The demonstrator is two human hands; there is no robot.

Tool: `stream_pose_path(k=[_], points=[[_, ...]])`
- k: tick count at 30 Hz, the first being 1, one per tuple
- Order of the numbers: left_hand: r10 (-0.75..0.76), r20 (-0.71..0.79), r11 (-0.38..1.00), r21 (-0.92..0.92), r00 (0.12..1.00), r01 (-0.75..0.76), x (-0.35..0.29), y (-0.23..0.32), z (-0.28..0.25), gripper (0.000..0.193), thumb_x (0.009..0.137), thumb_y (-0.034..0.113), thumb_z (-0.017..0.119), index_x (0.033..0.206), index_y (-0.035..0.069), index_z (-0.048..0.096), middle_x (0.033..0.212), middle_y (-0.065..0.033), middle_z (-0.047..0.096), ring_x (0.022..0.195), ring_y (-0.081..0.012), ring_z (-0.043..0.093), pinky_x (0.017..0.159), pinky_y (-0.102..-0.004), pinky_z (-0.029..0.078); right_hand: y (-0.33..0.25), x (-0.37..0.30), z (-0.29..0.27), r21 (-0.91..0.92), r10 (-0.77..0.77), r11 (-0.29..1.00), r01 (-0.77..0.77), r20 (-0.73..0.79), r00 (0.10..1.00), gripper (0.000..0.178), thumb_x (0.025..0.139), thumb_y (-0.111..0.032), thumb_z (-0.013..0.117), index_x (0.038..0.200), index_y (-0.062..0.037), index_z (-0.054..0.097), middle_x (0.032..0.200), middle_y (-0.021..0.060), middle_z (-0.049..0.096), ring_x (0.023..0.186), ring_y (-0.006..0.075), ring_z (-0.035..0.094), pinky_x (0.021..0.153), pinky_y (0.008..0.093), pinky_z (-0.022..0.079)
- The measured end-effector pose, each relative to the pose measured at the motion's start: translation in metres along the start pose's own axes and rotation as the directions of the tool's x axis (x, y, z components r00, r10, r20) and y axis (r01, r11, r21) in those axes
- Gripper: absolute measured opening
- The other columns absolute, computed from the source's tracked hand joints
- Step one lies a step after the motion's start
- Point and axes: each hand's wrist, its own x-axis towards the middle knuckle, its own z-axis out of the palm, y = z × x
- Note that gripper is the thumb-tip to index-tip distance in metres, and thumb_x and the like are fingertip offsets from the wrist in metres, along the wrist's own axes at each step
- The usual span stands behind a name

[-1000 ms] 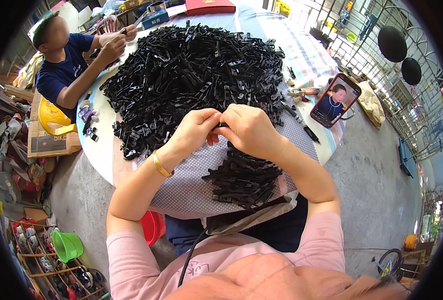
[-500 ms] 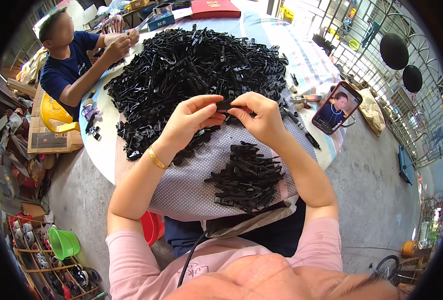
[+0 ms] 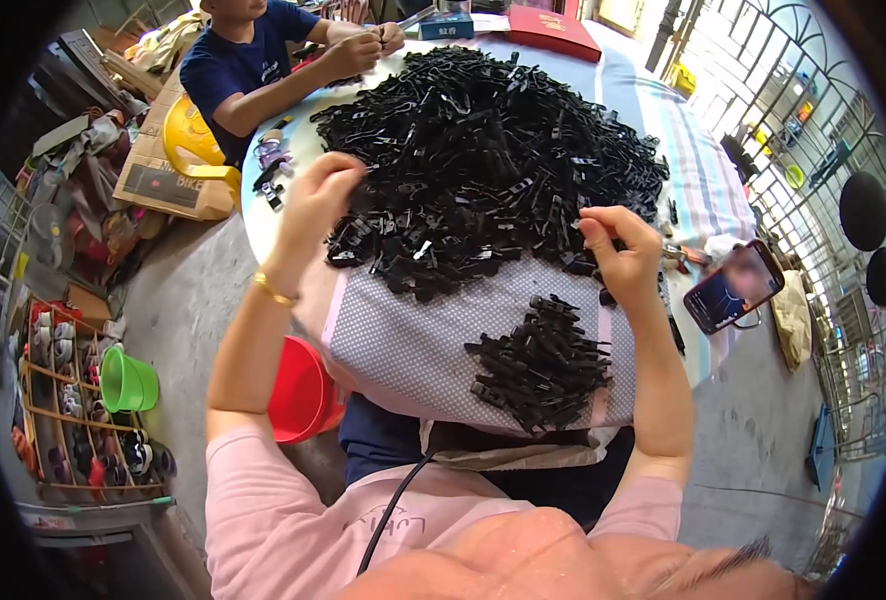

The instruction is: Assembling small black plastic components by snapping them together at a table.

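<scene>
A large heap of black plastic clips [image 3: 493, 150] covers the middle of the round table. My left hand [image 3: 315, 205] is over the heap's left edge, its fingers blurred by motion, so I cannot make out whether they hold anything. By the heap's right edge is my right hand [image 3: 625, 252], thumb and index finger slightly apart, with nothing visible between them. A smaller pile of black clips [image 3: 543, 370] lies on the dotted cloth [image 3: 403, 345] near the front edge, between my forearms.
A phone [image 3: 733, 288] stands tilted at the table's right side. Across at the far left, a person's hands [image 3: 365, 50] are held close together. A red box [image 3: 553, 30] and a blue box [image 3: 446, 26] sit at the back. A red bucket [image 3: 301, 395] stands below the front left edge.
My hands were together over the heap, around a small black piece; now they are wide apart, left hand to the left, right hand to the right. The view has shifted, too.
</scene>
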Motion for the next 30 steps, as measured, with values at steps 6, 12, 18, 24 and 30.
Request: stream_pose_path(k=[6, 12, 18, 24, 30], points=[[-0.26, -0.104, 0.684, 0.681, 0.96, 0.26, 0.001, -0.065, -0.133, 0.017, 0.08, 0.015, 0.052, 0.088, 0.003, 0.062, 0.068, 0.0004, 0.053, 0.066, -0.0068, 0.05, 0.056, -0.0216, 0.043, -0.049, -0.006, -0.019, 0.497, -0.141, 0.859, 0.124, -0.003, 0.99, 0.022, 0.09, -0.016, 0.054, 0.096, 0.0037, 0.061, 0.082, 0.014, 0.06, 0.065, 0.0151, 0.057, 0.056, 0.0234, 0.046], [-0.279, -0.07, 0.833, 0.479, 0.958, 0.277, -0.009, -0.081, -0.125, 0.038, 0.075, 0.007, 0.057, 0.112, 0.003, 0.051, 0.073, -0.0014, 0.054, 0.064, -0.0092, 0.052, 0.055, -0.0245, 0.045, -0.159, -0.014, -0.038, 0.948, -0.337, 0.297, -0.116, 0.217, 0.916, 0.034, 0.086, -0.033, 0.06, 0.114, -0.0152, 0.051, 0.111, 0.0113, 0.048, 0.089, 0.0276, 0.057, 0.077, 0.0458, 0.052], [0.123, -0.235, 0.644, 0.758, 0.964, 0.103, -0.02, -0.103, -0.116, 0.038, 0.077, 0.014, 0.066, 0.112, 0.004, 0.053, 0.074, -0.008, 0.061, 0.063, -0.0155, 0.057, 0.061, -0.0296, 0.047, -0.218, -0.04, -0.06, 0.988, 0.015, -0.043, -0.148, 0.148, 0.989, 0.012, 0.074, -0.014, 0.07, 0.082, -0.0207, 0.063, 0.08, 0.0023, 0.056, 0.073, 0.0185, 0.055, 0.076, 0.0308, 0.038], [0.283, -0.449, 0.798, 0.6, 0.848, 0.051, -0.007, -0.105, -0.118, 0.031, 0.086, 0.022, 0.058, 0.106, -0.002, 0.057, 0.086, -0.013, 0.063, 0.077, -0.0196, 0.06, 0.07, -0.0309, 0.048, -0.171, -0.041, -0.083, 0.996, -0.778, -0.041, -0.078, 0.017, 0.628, 0.025, 0.092, -0.021, 0.043, 0.108, -0.0079, 0.056, 0.105, 0.0098, 0.056, 0.081, 0.0253, 0.059, 0.073, 0.0354, 0.047], [0.315, -0.003, 0.875, 0.388, 0.949, -0.289, -0.043, -0.022, -0.022, 0.014, 0.082, 0.006, 0.059, 0.096, 0.003, 0.063, 0.091, -0.0072, 0.062, 0.075, -0.013, 0.058, 0.06, -0.0236, 0.045, -0.129, -0.061, -0.072, 0.816, -0.703, 0.534, -0.223, 0.575, 0.419, 0.027, 0.085, -0.017, 0.06, 0.103, 0.003, 0.059, 0.092, 0.0202, 0.062, 0.081, 0.0312, 0.061, 0.07, 0.0372, 0.049]])
